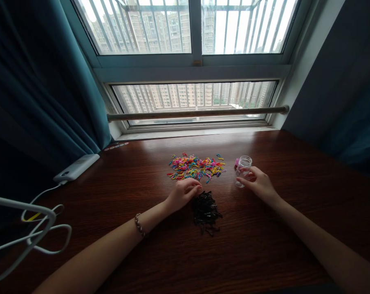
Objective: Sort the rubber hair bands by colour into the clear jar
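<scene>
My right hand (260, 185) has its thumb and fingers round a small clear jar (245, 161), which stands upright and uncapped on the table. Behind the jar a small pink piece (236, 162) shows in part. My left hand (184, 194) is closed, its fingertips pinched together between two piles; whatever may be in them is too small to make out. Just beyond it spreads a heap of small, thin, loop-like pieces in many colours (200, 165). Right beside it, on the near side, is a pile of small black elongated pieces (207, 210).
The dark wooden table (264, 253) runs up to a barred window (197, 98) with a rail (200, 114) across it. At left lie a white power strip or adapter (77, 167) and looped white cables (50, 226), below a blue curtain (50, 81).
</scene>
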`<state>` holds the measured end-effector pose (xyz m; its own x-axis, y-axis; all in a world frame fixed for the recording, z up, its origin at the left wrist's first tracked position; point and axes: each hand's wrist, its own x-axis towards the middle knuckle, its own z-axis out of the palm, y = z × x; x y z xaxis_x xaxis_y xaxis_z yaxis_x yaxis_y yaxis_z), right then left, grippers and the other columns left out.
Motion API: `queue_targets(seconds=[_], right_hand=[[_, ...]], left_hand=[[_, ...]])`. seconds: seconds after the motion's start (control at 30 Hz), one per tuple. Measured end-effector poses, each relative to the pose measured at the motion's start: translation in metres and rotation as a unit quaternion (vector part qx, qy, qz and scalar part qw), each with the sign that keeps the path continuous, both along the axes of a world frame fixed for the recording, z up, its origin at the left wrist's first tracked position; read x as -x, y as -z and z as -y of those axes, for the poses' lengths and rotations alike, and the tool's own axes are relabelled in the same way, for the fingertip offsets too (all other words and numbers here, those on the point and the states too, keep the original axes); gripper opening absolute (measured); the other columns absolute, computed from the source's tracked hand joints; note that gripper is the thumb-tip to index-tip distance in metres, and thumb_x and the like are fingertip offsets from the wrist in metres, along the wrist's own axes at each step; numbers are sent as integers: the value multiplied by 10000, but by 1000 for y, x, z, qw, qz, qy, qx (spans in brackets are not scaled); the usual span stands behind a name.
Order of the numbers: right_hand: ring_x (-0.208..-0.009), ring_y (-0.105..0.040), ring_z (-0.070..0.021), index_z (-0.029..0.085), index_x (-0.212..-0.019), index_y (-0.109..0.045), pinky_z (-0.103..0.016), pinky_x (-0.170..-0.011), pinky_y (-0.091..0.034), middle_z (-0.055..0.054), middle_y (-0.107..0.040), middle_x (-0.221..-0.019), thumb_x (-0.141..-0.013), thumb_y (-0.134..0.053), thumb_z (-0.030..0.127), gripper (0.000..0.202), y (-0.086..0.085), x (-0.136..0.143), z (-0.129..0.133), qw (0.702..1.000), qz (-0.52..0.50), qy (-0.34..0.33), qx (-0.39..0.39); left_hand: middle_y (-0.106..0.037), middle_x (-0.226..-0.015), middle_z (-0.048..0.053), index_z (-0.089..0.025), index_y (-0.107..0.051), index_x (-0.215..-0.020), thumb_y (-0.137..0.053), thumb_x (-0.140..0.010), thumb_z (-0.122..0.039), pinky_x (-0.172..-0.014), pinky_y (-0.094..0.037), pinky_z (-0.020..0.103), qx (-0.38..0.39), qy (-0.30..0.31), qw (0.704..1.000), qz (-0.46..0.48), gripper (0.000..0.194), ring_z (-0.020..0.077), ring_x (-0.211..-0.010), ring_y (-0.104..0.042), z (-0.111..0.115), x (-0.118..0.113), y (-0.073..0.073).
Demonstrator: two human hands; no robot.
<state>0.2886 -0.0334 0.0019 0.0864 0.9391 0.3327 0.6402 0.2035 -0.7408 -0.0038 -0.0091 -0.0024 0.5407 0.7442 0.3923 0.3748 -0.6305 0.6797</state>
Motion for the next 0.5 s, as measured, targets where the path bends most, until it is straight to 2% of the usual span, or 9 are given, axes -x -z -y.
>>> queue_targets(seconds=[0.2,0.33,0.4,0.5], right_hand=[[-732,-599,-204,163,-950,-592,-304,-617,-486,-69,-628,-835,-602,-668,457,462,1,1,-1,998,-36,-4,60],[-712,-582,-196,176,-942,-556,-303,-602,-466,-55,-611,-839,-529,-700,494,540,2,-4,-3,997,-10,25,69],[-709,-557,-185,175,-938,-520,-301,-590,-452,-56,-578,-881,-499,-707,511,584,-2,-8,-2,996,0,84,25],[-713,-499,-165,180,-923,-468,-300,-604,-428,-49,-510,-902,-548,-686,499,538,-13,-8,11,972,1,188,-142]], left_hand=[[-613,-794,67,-144,-616,-841,-457,-836,-271,-712,-439,251,-24,52,998,-31,204,142,-750,-558,2,-1,1],[-605,-801,67,-145,-611,-849,-451,-840,-284,-712,-435,249,-10,52,998,-17,213,141,-756,-550,3,-1,1],[-597,-806,67,-143,-608,-858,-450,-841,-307,-680,-436,236,9,49,999,-8,228,135,-743,-544,2,0,0],[-576,-780,56,-140,-605,-858,-490,-815,-360,-635,-422,221,17,61,998,-12,252,125,-706,-522,2,1,-2]])
